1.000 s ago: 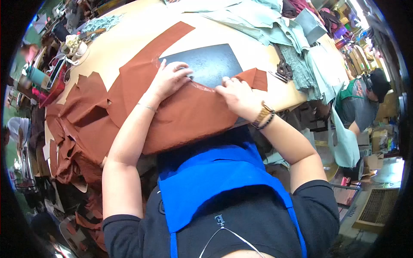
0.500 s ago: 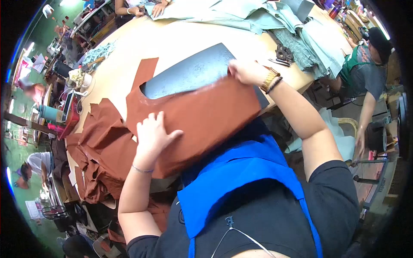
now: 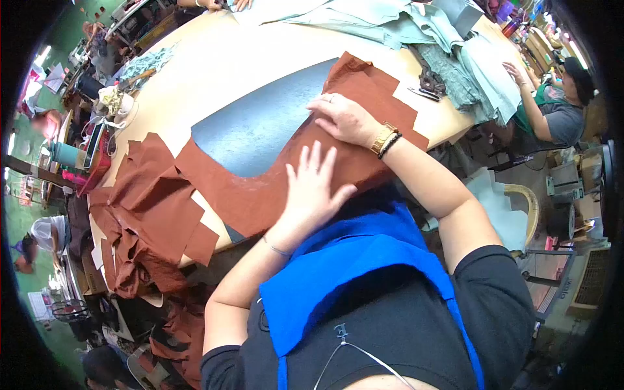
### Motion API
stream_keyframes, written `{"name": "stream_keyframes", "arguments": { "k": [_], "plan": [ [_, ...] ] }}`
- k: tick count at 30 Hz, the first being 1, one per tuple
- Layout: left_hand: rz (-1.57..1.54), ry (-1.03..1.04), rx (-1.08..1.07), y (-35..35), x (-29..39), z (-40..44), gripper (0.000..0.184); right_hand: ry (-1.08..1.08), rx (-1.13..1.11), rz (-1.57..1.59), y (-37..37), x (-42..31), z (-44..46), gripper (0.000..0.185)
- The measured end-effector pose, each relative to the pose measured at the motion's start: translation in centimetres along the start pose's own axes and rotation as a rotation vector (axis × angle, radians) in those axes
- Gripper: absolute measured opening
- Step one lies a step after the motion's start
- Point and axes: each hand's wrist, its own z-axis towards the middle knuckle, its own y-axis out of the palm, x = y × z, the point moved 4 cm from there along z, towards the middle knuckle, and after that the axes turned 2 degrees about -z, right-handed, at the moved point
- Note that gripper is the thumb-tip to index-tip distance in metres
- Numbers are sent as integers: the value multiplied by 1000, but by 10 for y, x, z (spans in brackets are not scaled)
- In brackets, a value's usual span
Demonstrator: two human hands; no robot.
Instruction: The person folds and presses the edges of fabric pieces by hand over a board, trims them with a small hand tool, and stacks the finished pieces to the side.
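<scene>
A reddish-brown sheet of leather or fabric (image 3: 244,205) with a large curved cut-out lies over a dark grey board (image 3: 253,120) on the table. The board's smooth surface shows through the cut-out. My left hand (image 3: 312,188) rests on the brown sheet with its fingers spread. Just beyond it, my right hand (image 3: 348,121) lies flat on the sheet, fingertips at the edge of the cut-out. The far right end of the sheet is rumpled. To the left, another crumpled brown piece (image 3: 153,201) hangs partly over the table edge.
The pale table (image 3: 214,71) carries light green sheets (image 3: 364,19) along its far side. Dark-handled tools (image 3: 426,94) lie at its right edge. A co-worker (image 3: 552,107) is at the right; another person's hands show at the top. A red basket (image 3: 99,159) stands at the left.
The brown sheet has shifted and turned, and its right end now lies rumpled toward the far side. My right hand moved from a pinch at the edge to lying flat; my left hand slid right.
</scene>
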Motion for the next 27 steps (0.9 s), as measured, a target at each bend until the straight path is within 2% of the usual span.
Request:
{"name": "stream_keyframes", "arguments": {
  "k": [2, 5, 8, 11, 17, 20, 23, 26, 27],
  "plan": [
    [29, -17, 158, -14, -19, 10, 75, 29, -85, 7, 3, -5, -1, 36],
    [-48, -102, 320, -31, -61, 27, 57, 23, -64, 35, 6, -1, -6, 35],
    [-169, -58, 244, -30, -77, 31, 37, -4, -40, 26, 12, 5, -11, 36],
    [-244, 34, 322, -27, -80, 25, 23, -22, -47, 41, 9, 3, -12, 33],
    [-135, -7, 308, -33, -75, 14, 21, -96, -45, -13, 11, 3, -12, 28],
    [-88, 43, 327, -29, -77, 13, 21, -100, -127, -17, 17, 9, -14, 39],
    [-81, 38, 306, -28, -77, 14, 21, -25, -378, -210, 3, -16, -13, 65],
    [-78, 34, 310, -27, -76, 14, 20, -47, -477, -322, 1, -38, -19, 86],
    [-75, 37, 315, -27, -76, 15, 20, -24, -468, -331, 1, -36, -19, 88]
  ]
}}
